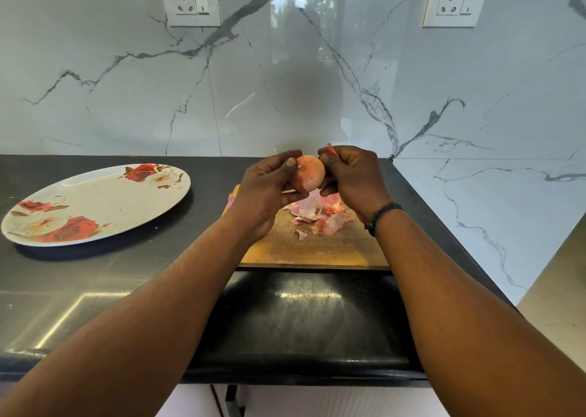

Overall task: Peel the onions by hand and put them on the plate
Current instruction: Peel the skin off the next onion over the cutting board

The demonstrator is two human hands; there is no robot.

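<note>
We hold the onion (308,174) up between both hands, above the far end of the wooden cutting board (317,245). Our left hand (269,191) curls around its left side, thumb pressed on the top and fingers underneath. Our right hand (352,175) is closed at the onion's right side, and its thumb and forefinger seem to pinch a thin strip of skin (331,149) that sticks upward, though the grip itself is hard to make out. Loose pink peels (320,215) lie in a heap on the board directly below the onion. The flowered plate (95,204) sits on the dark counter (126,274), well to the left.
</note>
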